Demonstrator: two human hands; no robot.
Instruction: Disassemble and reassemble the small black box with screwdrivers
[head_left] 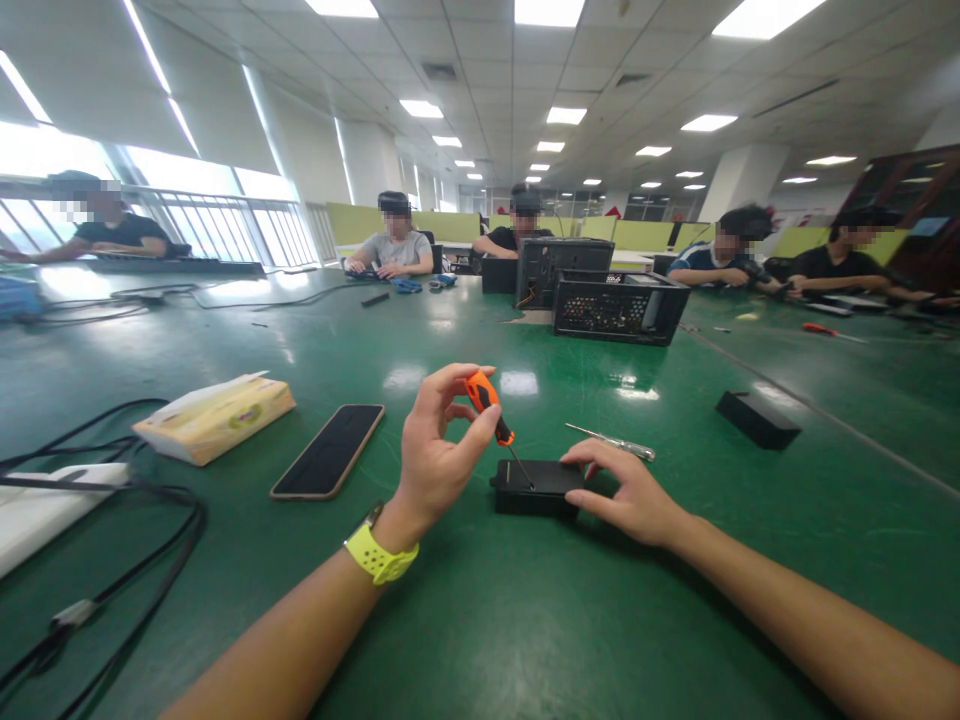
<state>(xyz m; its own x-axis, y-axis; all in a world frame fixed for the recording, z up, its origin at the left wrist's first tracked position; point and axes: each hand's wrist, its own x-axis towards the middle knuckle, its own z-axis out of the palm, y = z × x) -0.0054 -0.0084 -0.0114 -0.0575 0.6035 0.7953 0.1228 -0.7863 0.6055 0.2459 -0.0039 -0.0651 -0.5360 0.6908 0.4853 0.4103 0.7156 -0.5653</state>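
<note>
My left hand (444,440), with a yellow watch strap at the wrist, pinches the handle of an orange and black screwdriver (484,395). The shaft slants down, and its tip meets the top of a small black box (536,500) lying flat on the green table. My right hand (622,490) grips the right end of that box between thumb and fingers. Just behind the box lies a second, slim screwdriver (611,440) with a clear handle. Off to the right sits another black box (757,418), touched by neither hand.
Left of my hands lie a phone (328,452), a tissue pack (217,415), a white power strip (60,505) and black cables (161,560). Ahead stand black computer cases (619,308). Several people sit around the far table edge; another red screwdriver (821,329) lies at the far right.
</note>
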